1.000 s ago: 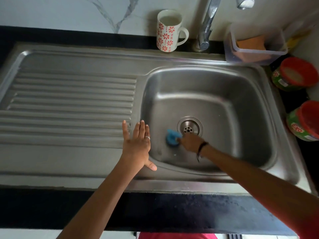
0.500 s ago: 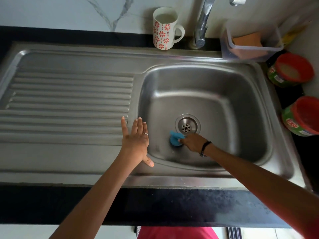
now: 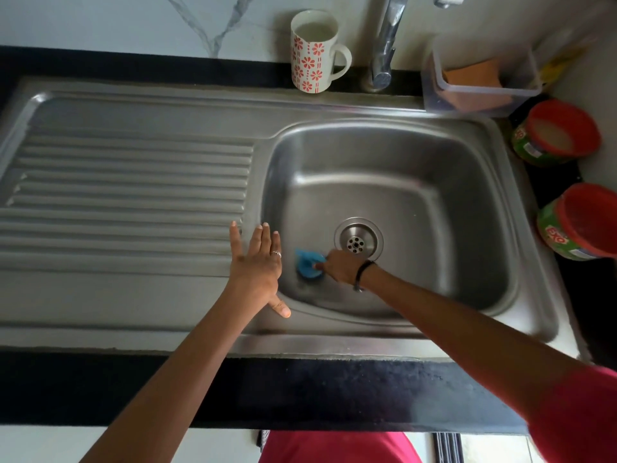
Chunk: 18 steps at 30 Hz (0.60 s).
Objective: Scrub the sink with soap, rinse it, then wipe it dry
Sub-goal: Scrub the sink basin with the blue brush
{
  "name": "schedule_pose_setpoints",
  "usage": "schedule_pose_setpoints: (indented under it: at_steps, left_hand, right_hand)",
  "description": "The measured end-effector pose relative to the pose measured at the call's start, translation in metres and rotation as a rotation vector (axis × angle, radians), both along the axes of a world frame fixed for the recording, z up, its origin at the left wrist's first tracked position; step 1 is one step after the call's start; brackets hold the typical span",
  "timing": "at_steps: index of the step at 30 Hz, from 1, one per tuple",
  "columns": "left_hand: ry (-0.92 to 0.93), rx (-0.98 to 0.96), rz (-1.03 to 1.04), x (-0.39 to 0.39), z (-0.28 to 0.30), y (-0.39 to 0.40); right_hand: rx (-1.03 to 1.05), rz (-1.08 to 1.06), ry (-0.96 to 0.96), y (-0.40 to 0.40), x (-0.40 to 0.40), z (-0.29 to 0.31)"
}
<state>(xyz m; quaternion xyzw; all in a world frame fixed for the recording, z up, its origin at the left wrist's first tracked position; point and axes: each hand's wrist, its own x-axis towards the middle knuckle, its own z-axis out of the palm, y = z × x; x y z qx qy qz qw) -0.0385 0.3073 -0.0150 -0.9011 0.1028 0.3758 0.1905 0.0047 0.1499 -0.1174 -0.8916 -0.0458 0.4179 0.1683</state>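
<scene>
Right hand (image 3: 339, 267) grips a blue scrubber (image 3: 307, 266) on the sink (image 3: 434, 208) floor, lower left of the drain (image 3: 358, 241); left hand (image 3: 257, 267) rests flat, fingers spread, on the rim just left

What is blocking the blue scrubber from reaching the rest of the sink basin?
Nothing visible. The right hand holds the blue scrubber on the basin floor, beside the drain. The mug and soap tubs sit outside the basin.
</scene>
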Motion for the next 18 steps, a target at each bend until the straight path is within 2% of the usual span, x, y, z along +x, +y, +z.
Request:
schedule_pose_setpoints:
  at_steps: [5, 6, 12, 14, 18]
  left_hand:
    - [0.005, 0.018, -0.002, -0.002, 0.001, 0.001]
    - [0.007, 0.015, 0.000, -0.001, 0.002, 0.001]
    - [0.011, -0.012, 0.003, -0.001, 0.001, 0.001]
    - [0.020, -0.017, -0.002, 0.001, 0.001, 0.002]
    - [0.057, 0.007, -0.012, 0.003, 0.002, 0.000]
  right_hand:
    - [0.075, -0.080, -0.086, 0.026, 0.021, 0.004]
    - [0.087, -0.030, -0.094, 0.024, 0.014, 0.003]
    - [0.008, 0.062, 0.096, 0.001, -0.032, 0.001]
    - [0.033, 0.072, 0.037, 0.008, -0.011, -0.001]
    - [0.081, -0.066, -0.127, 0.034, 0.023, -0.004]
